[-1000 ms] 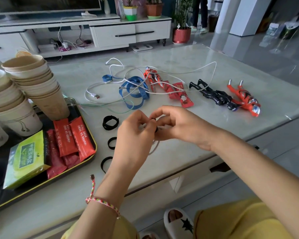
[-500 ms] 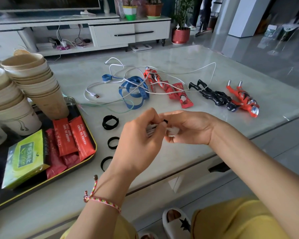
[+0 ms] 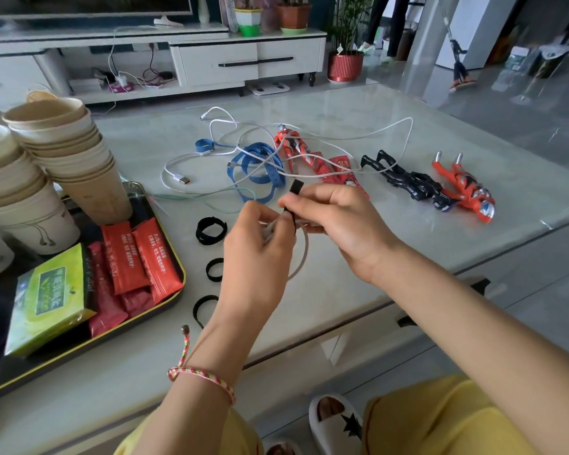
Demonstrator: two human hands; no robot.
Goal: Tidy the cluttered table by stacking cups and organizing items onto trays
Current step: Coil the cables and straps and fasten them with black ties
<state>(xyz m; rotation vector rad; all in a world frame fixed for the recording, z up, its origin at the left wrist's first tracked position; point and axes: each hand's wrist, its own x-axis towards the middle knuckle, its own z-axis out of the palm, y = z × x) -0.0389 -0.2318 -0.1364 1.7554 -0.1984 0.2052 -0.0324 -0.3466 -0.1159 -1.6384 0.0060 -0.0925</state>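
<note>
My left hand (image 3: 257, 257) grips a coiled white cable (image 3: 303, 254) above the table's front middle. Right beside it, my right hand (image 3: 339, 221) pinches a black strap (image 3: 295, 189) wrapped at the coil, its free end sticking up. Three black strap loops (image 3: 211, 228) lie on the table under my left wrist. At the left, stacked paper cups (image 3: 76, 159) stand on a dark tray (image 3: 165, 307) with red sachets (image 3: 135, 257) and a green box (image 3: 50, 297).
Behind my hands lie tangled white cables (image 3: 243, 139), a blue strap (image 3: 257, 169), more red sachets (image 3: 342, 172), a red toy figure (image 3: 293, 146), a black figure (image 3: 408, 182) and another red figure (image 3: 467, 188). The table edge (image 3: 408, 310) runs below my right forearm.
The black strap's end now stands up from my right fingers, pulled out longer. Both hands stayed together over the same spot, with the cable coil hanging lower from my left hand.
</note>
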